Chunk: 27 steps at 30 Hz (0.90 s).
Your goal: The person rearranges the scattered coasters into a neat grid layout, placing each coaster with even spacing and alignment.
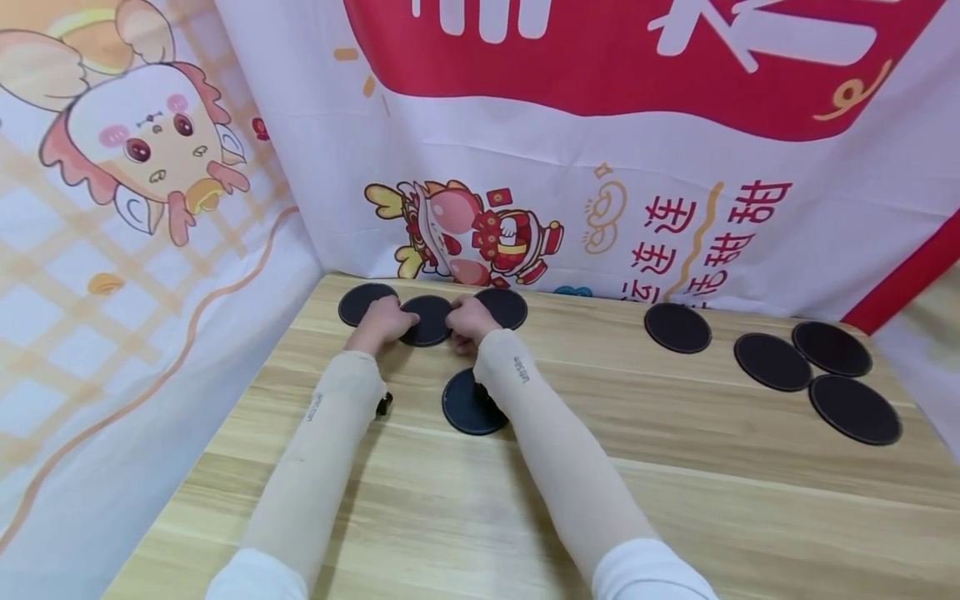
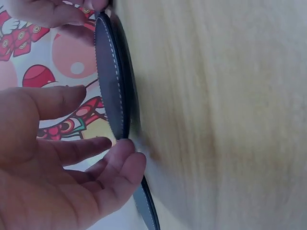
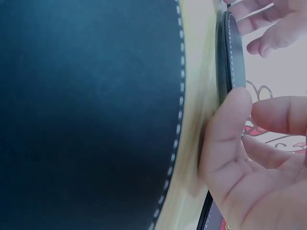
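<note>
Three round black coasters with pale stitched rims stand in a row at the table's back left. My left hand (image 1: 382,323) rests at the left edge of the middle coaster (image 1: 426,321), partly over the left coaster (image 1: 360,302). At the opposite edge is my right hand (image 1: 471,323), overlapping the right coaster (image 1: 504,308). In the left wrist view, fingertips touch the rim of the middle coaster (image 2: 109,76) while the thumb stays off it. The right wrist view has relaxed fingers against its other side. Beneath my right wrist lies another coaster (image 1: 468,404), partly hidden.
A single coaster (image 1: 677,327) lies at the back right. Further right, three more sit close together, one of them a front coaster (image 1: 855,408). The wooden table (image 1: 420,508) meets a printed cloth backdrop (image 1: 322,167) along its back edge.
</note>
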### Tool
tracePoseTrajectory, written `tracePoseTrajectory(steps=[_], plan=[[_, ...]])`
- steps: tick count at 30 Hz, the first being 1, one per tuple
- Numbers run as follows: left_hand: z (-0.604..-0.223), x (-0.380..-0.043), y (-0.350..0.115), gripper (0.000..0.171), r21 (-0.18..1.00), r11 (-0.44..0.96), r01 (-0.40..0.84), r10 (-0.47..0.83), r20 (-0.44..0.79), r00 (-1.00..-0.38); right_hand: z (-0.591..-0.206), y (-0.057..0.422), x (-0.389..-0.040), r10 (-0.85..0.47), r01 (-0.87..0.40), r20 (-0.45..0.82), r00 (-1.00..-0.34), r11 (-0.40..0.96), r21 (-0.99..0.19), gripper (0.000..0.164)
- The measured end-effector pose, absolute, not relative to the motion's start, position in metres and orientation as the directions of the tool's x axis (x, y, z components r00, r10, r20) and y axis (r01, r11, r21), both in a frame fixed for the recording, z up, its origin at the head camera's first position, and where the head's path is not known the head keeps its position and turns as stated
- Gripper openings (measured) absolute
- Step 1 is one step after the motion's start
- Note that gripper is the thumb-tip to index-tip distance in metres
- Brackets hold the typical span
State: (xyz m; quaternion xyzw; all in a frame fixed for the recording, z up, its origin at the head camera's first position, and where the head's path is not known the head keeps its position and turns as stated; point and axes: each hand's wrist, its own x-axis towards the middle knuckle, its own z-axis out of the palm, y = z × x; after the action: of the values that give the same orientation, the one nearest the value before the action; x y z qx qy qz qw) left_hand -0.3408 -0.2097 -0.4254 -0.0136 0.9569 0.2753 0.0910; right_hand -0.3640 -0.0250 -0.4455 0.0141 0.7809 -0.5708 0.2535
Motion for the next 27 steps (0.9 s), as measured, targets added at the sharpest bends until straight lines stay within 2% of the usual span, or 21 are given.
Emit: tracePoseTrajectory(steps=[3,7,12,15,20,27], plan=[[-0.425,-0.339,-0.211,0.056,0.571,0.816,-0.09,0.008,-0.167,-0.986,-0.443,-0.025,-0.363,-0.284,0.36,-0.433,-0.856,0.274,-0.892,0.057],[-0.423,-0.336,-0.212,0.038,0.601,0.796,-0.069,-0.001,-0.114,-0.994,-0.438,-0.025,-0.361,-0.297,0.399,-0.441,-0.847,0.193,-0.896,0.059],[-0.42,-0.334,-0.21,0.018,0.621,0.783,-0.043,-0.038,-0.022,-0.999,-0.432,-0.023,-0.359,-0.292,0.318,-0.368,-0.883,0.204,-0.926,0.057],[-0.418,-0.335,-0.209,0.021,0.649,0.759,-0.045,-0.064,0.005,-0.998,-0.429,-0.019,-0.357,-0.298,0.26,-0.316,-0.901,0.211,-0.942,0.056],[-0.414,-0.335,-0.208,0.036,0.686,0.725,-0.055,-0.076,0.0,-0.997,-0.423,-0.009,-0.354,-0.327,0.232,-0.287,-0.9,0.197,-0.953,0.057],[-0.407,-0.327,-0.203,0.04,0.708,0.706,-0.023,-0.036,0.003,-0.999,-0.408,0.012,-0.342,-0.352,0.192,-0.252,-0.902,0.196,-0.962,0.059]])
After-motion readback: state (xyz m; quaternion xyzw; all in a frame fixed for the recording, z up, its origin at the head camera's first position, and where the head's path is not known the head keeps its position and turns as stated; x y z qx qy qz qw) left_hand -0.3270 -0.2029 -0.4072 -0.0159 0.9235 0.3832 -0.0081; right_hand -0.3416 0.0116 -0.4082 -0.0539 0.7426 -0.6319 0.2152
